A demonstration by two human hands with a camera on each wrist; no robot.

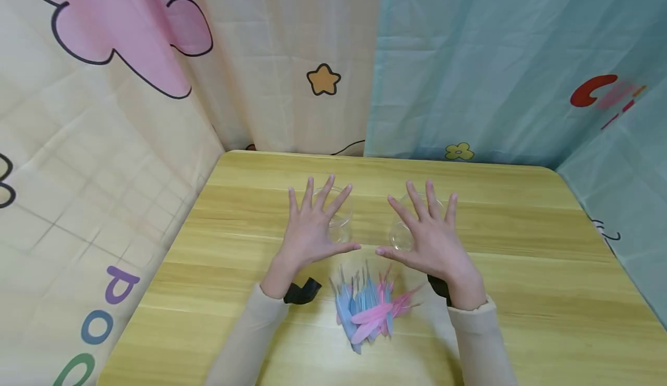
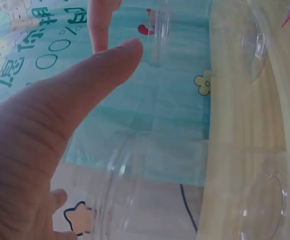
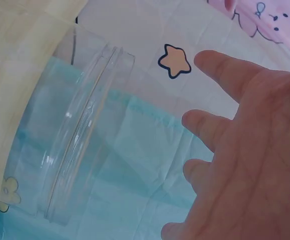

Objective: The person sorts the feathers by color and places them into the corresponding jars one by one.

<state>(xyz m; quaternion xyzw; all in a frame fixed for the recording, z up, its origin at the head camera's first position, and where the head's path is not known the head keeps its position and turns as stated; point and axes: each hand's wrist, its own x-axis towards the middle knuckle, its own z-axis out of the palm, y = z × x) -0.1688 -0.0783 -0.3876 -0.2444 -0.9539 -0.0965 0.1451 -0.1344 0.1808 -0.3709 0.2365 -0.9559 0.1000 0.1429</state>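
Both the left hand (image 1: 312,230) and the right hand (image 1: 435,238) are spread wide and hold nothing, with the blue and pink feather-like pieces (image 1: 372,313) heaped on the near middle of the table (image 1: 521,224). A careless forward sweep could tip the left jar (image 1: 341,234) or right jar (image 1: 400,235), since each stands just by a hand; the heaped pieces overlap, so lifting one might drag or scatter others. The two clear jars stand apart on the far side (partly hidden by fingers), and nothing shows inside either.
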